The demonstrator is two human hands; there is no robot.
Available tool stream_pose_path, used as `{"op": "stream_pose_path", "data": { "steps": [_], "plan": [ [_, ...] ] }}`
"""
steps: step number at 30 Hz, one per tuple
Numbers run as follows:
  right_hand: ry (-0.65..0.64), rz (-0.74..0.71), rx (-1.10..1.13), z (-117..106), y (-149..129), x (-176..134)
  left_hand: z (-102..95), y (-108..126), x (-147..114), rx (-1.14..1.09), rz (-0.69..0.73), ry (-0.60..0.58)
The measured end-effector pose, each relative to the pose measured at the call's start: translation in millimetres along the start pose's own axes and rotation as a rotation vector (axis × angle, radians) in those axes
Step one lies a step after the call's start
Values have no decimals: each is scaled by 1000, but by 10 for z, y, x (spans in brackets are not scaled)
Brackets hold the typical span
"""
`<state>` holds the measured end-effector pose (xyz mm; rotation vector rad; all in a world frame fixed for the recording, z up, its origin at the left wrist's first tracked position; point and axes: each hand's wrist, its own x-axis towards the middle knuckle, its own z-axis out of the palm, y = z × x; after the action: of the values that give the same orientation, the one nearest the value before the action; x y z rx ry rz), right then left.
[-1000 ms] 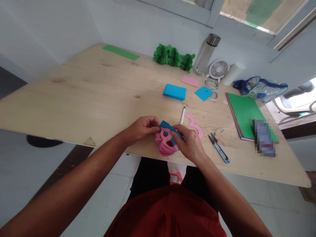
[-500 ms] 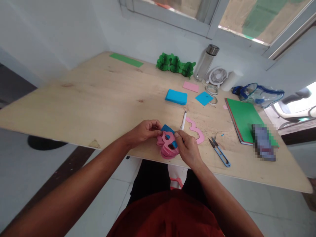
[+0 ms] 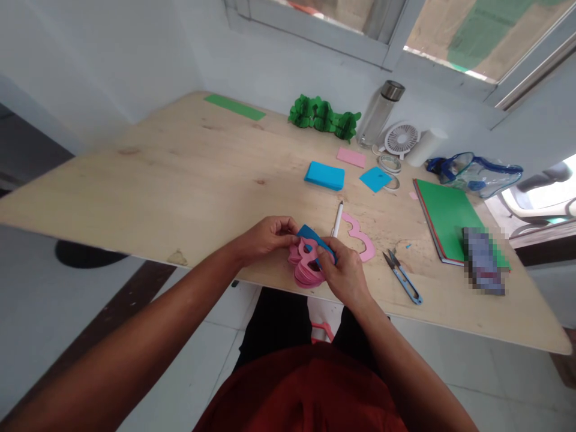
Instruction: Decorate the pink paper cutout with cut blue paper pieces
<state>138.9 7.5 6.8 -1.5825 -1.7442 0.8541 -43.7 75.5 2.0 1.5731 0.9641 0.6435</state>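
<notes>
Near the table's front edge, my two hands hold layered paper between them. My left hand [image 3: 273,239] is closed in a pinch at the left edge of the pink paper cutout [image 3: 309,277], a stack of layers with scalloped edges and holes. A blue paper piece [image 3: 308,233] lies against it and shows through the holes. My right hand [image 3: 345,271] is closed on the right side of the blue paper, its thumb by the cutout. A white pen [image 3: 338,219] and a curved pink paper strip [image 3: 365,245] lie just beyond my right hand.
Blue thread snips [image 3: 405,281] lie to the right, before a green folder [image 3: 454,216] with a pixelated item on it. Farther back are a blue paper stack [image 3: 324,175], a green paper garland [image 3: 323,115], a glass bottle [image 3: 378,120], a small fan [image 3: 402,139] and tape rolls [image 3: 389,163].
The blue paper has shifted right and tilted against the pink cutout, with more of it showing by my right fingers. Both hands keep their hold. The view has moved slightly.
</notes>
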Motion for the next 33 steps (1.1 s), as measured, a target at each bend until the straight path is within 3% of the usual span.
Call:
{"op": "stream_pose_path", "data": {
  "steps": [8,20,33],
  "plan": [
    [28,-16,-40,44,30,-5,27,-44,-2,-60,-40,44],
    [104,-216,-208,80,63,-20,18,-72,-14,-161,-18,26],
    [111,-232,-212,87,47,-41,30,-83,-38,-220,-14,26]
  ]
}}
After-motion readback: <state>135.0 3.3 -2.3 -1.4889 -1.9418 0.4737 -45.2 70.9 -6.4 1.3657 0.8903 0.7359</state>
